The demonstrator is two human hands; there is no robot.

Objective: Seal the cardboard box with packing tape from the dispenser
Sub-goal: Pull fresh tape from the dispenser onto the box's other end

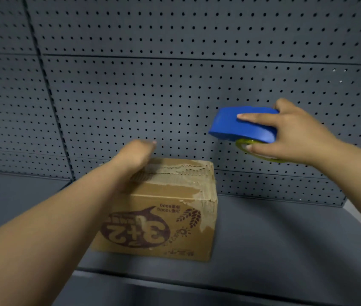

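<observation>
Two hands: left hand (136, 154) closed atop box (161, 208); right hand (294, 133) clasps dispenser (241, 127).

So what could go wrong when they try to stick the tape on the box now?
The tape dispenser is up in the air in the right hand, away from the cardboard box, so the tape might land crooked. The box top looks torn and rough, so tape may not stick well. The left hand rests on the top and could get in the tape's way.
</observation>
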